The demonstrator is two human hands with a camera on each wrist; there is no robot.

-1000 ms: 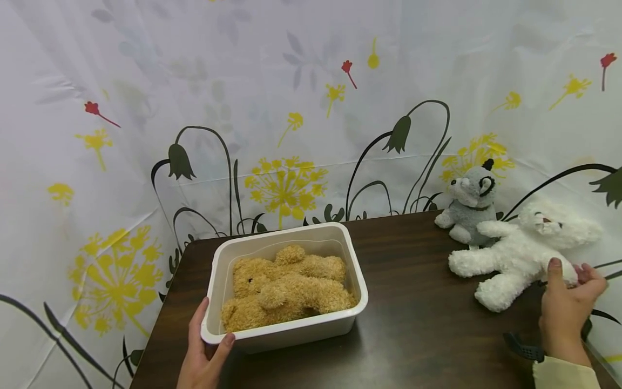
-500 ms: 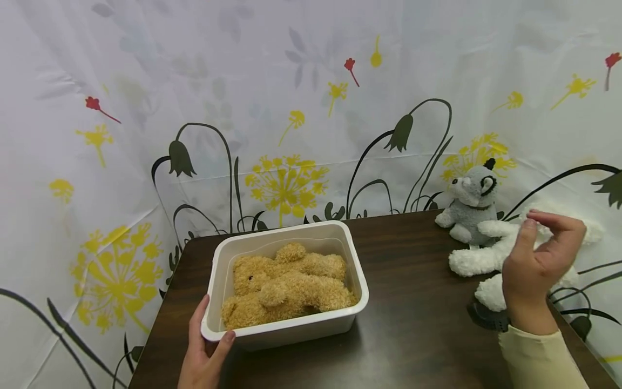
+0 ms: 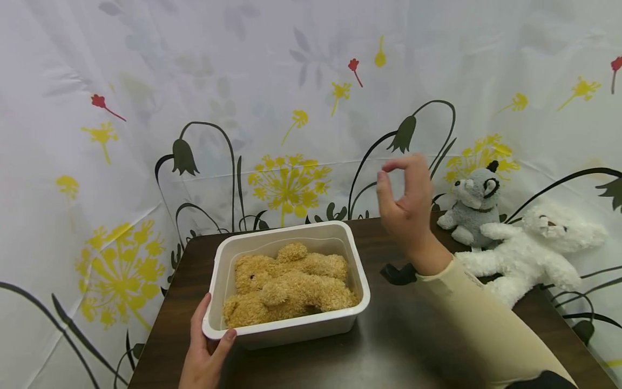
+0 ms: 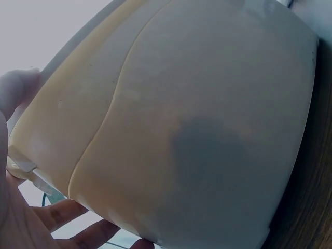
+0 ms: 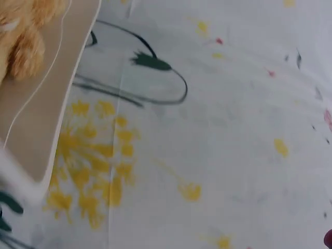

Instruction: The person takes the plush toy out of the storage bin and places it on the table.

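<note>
In the head view my left hand (image 3: 206, 343) grips the near left corner of a white plastic bin (image 3: 301, 332), thumb over the rim and fingers along the outside. The left wrist view shows the bin's wall (image 4: 233, 93) close up, with several fingers curled under its edge. Two curly tan plush bears lie in the bin, one (image 3: 320, 265) behind the other (image 3: 301, 292). My right hand (image 3: 408, 208) is raised right of the bin, holding nothing, thumb and forefinger loosely bent toward each other. The right wrist view catches only a fingertip (image 5: 329, 238) at its edge.
At the right end of the dark wooden table (image 3: 199, 259), a white fluffy plush animal (image 3: 515, 254) leans back beside a seated grey plush animal (image 3: 471, 202). A flower-print curtain (image 3: 301, 70) hangs behind the table. A black wrist device (image 3: 398, 274) sticks out from my right wrist.
My right hand has let go of the white plush animal's arm and moved left and up, toward the bin. My left hand and the bin stay in place.
</note>
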